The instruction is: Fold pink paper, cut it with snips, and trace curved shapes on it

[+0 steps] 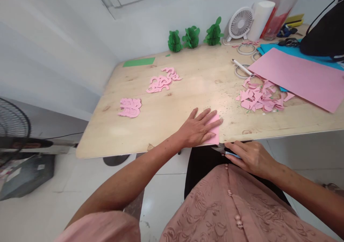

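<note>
My left hand (199,128) lies flat with fingers stretched out, pressing a small pink paper piece (215,136) onto the wooden table (172,102) at its near edge. My right hand (248,156) is just below the table edge, fingers closed round a craft knife (224,151) with a blue handle, its blade pointing at the pink piece's lower corner.
Two piles of pink cut-out shapes (130,107) (162,81) lie to the left. Pink scraps (259,97), a large pink sheet (298,75), a white pen (242,67), tape rings, three green paper trees (191,37) and a small fan (240,23) sit at the back right.
</note>
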{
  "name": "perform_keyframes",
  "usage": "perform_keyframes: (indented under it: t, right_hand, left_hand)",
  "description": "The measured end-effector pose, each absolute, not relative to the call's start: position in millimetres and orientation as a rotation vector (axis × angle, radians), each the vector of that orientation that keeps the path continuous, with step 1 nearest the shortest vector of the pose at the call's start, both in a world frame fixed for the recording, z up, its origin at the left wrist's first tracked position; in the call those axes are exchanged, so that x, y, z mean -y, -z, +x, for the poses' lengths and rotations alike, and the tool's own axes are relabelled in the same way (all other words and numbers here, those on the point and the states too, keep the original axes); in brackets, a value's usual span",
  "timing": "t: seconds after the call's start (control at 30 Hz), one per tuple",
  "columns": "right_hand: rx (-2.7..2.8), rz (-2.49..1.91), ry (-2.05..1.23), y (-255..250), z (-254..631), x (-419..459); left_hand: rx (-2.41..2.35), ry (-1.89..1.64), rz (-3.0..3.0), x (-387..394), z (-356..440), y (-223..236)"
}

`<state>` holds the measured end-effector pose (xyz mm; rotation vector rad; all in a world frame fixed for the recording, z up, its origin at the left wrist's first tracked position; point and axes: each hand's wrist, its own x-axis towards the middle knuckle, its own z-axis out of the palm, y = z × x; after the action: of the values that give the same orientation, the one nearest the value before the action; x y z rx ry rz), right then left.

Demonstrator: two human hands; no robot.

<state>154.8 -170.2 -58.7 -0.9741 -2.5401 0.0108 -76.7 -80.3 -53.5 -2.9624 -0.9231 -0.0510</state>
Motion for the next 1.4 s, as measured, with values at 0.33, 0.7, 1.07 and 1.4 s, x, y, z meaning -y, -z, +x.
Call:
perform_keyframes:
  t: [0.33,0.7,1.07,1.4]
  right_hand:
    - [2.553,-0.976,-0.031,59,147,168]
    - [2.550,-0.974,0.057,61,137,168]
    - [2.463,-1.013,-0.056,60,144,170]
    - [2.530,-0.972,-0.120,59,169,167]
  left_hand:
    - [0.923,0.084,-2.970,80,-77,56]
    - [0.922,0.071,-2.957,80,-77,55]
    - [1.016,-0.009,-2.931,88,-71,52]
    - [1.354,-0.030,-2.796,115,-44,58]
